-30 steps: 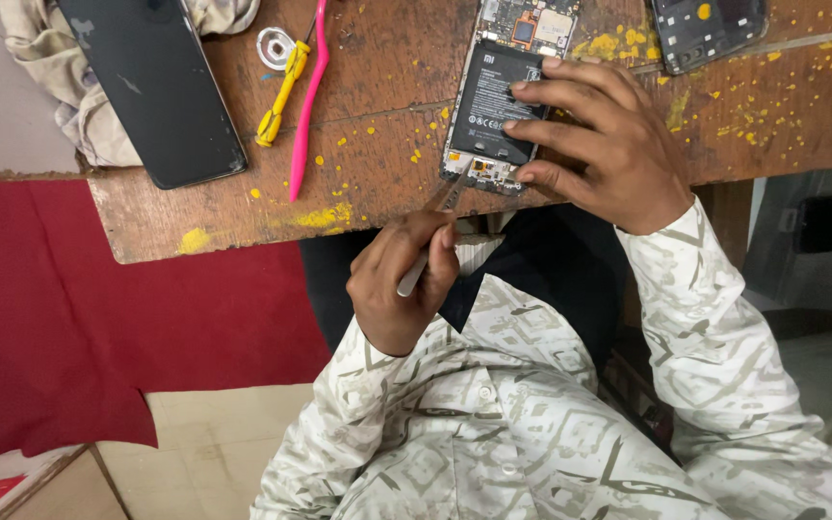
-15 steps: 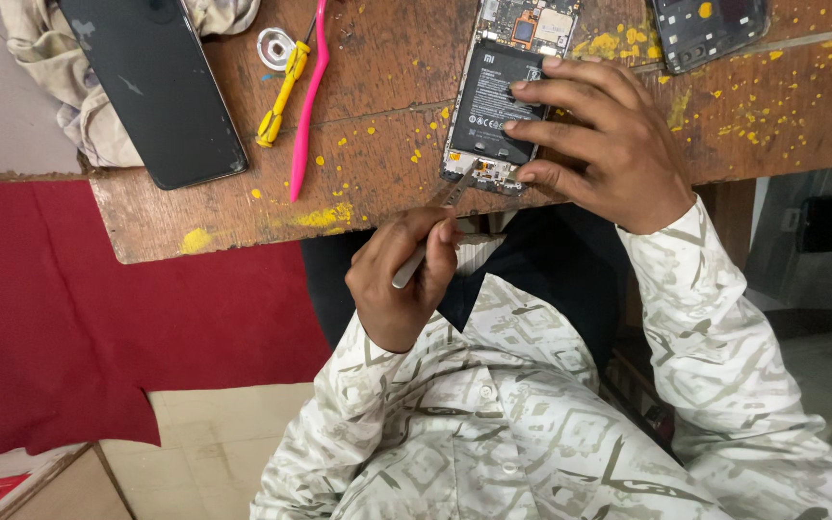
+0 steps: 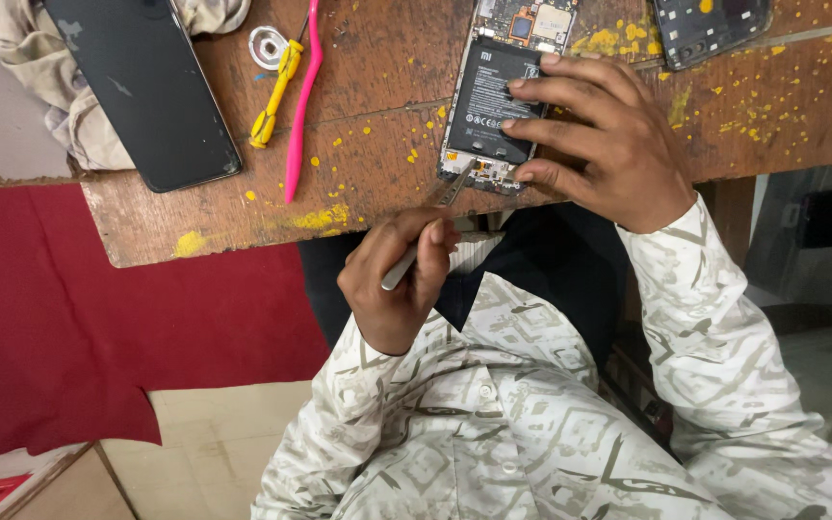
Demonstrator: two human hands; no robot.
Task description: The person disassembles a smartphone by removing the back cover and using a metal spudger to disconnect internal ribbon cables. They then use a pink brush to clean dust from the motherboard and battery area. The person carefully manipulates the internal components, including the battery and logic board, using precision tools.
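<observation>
Here, at the far left, a crumpled beige cloth [image 3: 26, 67] runs off the top edge, half buried under a flat black phone panel [image 3: 151, 87] whose upper end is also cut off. Both lie on the worn brown wooden table [image 3: 368, 183] spattered with yellow paint, beside a small silver ring-shaped part [image 3: 267, 46], a short yellow-handled screwdriver [image 3: 274, 94] and a slim pink plastic pry tool [image 3: 301, 101] whose top leaves the frame. Below the table edge hangs a red cloth [image 3: 79, 337]. The hand on the left of the picture [image 3: 399, 281] is curled into a loose fist just off the table's near edge, thumb and forefinger pinching a pair of thin metal tweezers [image 3: 430, 231]; the tips reach up to the bottom end of the opened phone with a black battery and bare circuit board [image 3: 488, 101], though what they touch there is too small to make out. The phone lies flat near the table's front edge, its top cropped. The hand on the right [image 3: 609, 140] rests over it with fingers spread, fingertips pressing the battery and the lower edge, hiding the phone's right side. Further right, a dark phone back cover [image 3: 710, 29] is mostly out of view.
</observation>
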